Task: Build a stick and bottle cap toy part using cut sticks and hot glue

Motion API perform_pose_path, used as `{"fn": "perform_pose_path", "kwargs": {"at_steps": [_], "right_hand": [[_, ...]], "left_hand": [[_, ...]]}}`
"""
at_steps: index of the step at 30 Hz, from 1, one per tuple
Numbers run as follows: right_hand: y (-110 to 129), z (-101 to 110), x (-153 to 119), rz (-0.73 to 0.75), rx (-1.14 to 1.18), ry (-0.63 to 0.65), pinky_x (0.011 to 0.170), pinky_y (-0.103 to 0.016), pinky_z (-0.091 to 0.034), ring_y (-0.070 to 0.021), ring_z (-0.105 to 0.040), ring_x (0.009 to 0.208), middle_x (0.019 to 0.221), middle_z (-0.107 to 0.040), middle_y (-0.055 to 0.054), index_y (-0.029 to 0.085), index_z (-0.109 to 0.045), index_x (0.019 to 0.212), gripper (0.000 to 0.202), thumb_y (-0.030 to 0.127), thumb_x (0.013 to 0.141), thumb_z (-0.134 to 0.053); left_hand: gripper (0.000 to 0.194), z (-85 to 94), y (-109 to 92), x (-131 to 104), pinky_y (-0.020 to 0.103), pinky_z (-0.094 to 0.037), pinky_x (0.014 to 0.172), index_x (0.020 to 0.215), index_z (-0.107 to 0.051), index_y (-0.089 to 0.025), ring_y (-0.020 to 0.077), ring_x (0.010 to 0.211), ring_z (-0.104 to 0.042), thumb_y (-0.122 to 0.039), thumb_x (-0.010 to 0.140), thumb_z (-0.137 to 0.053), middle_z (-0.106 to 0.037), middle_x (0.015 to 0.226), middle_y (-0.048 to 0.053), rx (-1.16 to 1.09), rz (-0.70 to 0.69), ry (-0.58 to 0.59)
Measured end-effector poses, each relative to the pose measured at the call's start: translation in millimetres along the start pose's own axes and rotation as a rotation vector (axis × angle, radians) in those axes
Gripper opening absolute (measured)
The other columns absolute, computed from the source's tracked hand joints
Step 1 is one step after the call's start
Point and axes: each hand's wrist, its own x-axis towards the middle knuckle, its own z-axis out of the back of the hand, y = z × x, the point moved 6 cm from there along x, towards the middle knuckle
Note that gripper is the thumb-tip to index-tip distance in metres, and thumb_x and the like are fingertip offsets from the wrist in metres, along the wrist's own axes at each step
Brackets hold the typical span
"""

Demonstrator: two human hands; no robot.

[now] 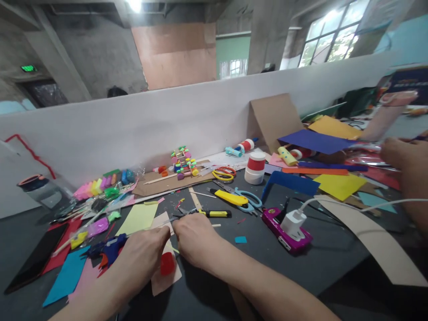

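Observation:
My left hand [147, 249] and my right hand [191, 234] are close together over the dark table, both with fingers closed. What they pinch is too small or hidden to name. Below and between them lies a pale pink paper piece [163, 285] with a red round object [167, 264] on it. Beside my left hand is a blue glue gun [115, 245]. Just beyond my right hand are a black-and-yellow tool [216, 214] and a thin wooden strip [195, 199]. A pale yellow sheet [138, 218] lies behind my left hand.
A yellow cutter [230, 196], blue scissors [250, 198] and a purple power strip [287, 234] with a white charger are to the right. A phone [36, 258] and jar [43, 191] stand left. Another person's hand [401, 154] shows at far right.

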Motion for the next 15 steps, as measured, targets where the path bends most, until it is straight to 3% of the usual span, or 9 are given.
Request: {"fn": "perform_pose_path", "kwargs": {"at_steps": [5,10,15], "right_hand": [[-23.5,12.0,9.9,-0.031,0.15,-0.145,0.088,-0.042,-0.057,-0.021,-0.066,0.1,0.115,-0.065,-0.008,0.015,-0.064,0.117,0.027,0.035,0.099,-0.062],[-32.5,23.4,15.6,0.071,0.352,-0.26,0.09,-0.043,-0.056,-0.0213,-0.065,0.102,0.113,-0.066,-0.007,0.014,-0.065,0.113,0.025,0.035,0.099,-0.062],[-36.7,15.1,18.5,0.086,0.401,-0.18,0.078,-0.036,-0.058,-0.0189,-0.067,0.089,0.103,-0.068,-0.005,0.013,-0.066,0.109,0.027,0.037,0.099,-0.061]], "left_hand": [[0.028,16.0,1.5,-1.4,0.028,-0.042,0.058,0.077,-0.055,-0.021,0.0225,0.062,-0.066,-0.022,0.098,-0.036,-0.066,0.064,0.005,-0.193,0.065,-0.078],[0.033,29.7,-0.3,-6.8,0.024,-0.051,0.066,0.093,-0.061,-0.02,0.0162,0.075,-0.067,-0.037,0.104,-0.035,-0.071,0.082,0.003,-0.589,0.061,-0.11],[0.03,35.4,1.2,-11.5,0.025,-0.055,0.072,0.094,-0.067,-0.016,0.0165,0.084,-0.064,-0.036,0.1,-0.046,-0.068,0.092,0.006,-0.835,0.054,-0.198]]}}
